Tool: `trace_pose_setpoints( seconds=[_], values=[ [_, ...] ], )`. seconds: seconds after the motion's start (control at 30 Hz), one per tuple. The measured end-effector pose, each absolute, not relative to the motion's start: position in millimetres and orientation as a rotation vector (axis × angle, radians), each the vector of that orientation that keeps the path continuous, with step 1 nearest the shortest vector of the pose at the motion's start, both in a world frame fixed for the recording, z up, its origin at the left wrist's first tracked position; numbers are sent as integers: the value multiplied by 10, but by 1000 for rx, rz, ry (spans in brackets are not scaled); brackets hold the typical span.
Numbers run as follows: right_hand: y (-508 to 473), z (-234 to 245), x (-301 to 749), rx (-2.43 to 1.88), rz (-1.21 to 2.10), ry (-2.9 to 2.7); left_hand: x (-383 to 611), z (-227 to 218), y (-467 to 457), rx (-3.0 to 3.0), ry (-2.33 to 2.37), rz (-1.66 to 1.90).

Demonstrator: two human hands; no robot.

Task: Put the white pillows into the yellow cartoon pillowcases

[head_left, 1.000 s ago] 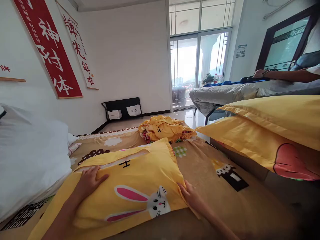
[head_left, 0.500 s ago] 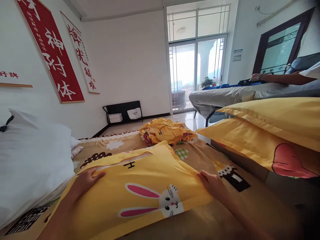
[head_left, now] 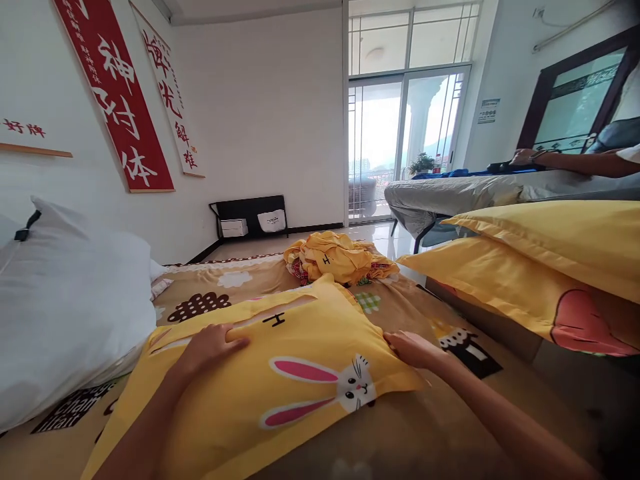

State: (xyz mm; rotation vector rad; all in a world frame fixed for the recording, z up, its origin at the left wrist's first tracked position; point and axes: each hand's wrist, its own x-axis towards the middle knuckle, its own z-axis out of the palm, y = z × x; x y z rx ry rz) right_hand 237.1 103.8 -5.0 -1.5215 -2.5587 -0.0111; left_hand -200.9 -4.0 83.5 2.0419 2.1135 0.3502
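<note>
A yellow pillow with a printed rabbit and a letter H lies on the patterned bed cover in front of me. Along its far side runs a slit in the pillowcase, with pale stuff showing inside. My left hand grips the cloth at this slit, thumb on top and fingertips partly hidden. At the pillow's right edge, my right hand pinches the border, its fingers bent. Beyond the pillow lies a crumpled heap of yellow cloth, also marked H.
White pillows lean on the left. Stacked yellow pillows with a carrot print stand at the right. Behind them, another person's arm rests on a covered table. A low black rack stands by the wall.
My left hand has slid right and slightly up along the slit. The right hand has shifted a little left and up at the edge. The view has turned slightly left.
</note>
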Motion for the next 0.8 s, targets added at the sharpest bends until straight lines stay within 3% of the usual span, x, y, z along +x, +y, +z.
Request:
trace_pose_setpoints(
  seconds=[0.13,0.3,0.53,0.8],
  values=[
    [1005,440,1508,-1178,-111,-2491,-1504,900,168,2072,1916,227],
    [807,724,880,-641,-39,-2808,-1112,940,-19,2178,1948,36],
    [431,849,1368,-661,-36,-3099,-1136,924,-690,2184,1505,-1],
    [-61,939,1801,-816,-388,-3095,-1002,834,-1014,2325,1832,126]
  ],
)
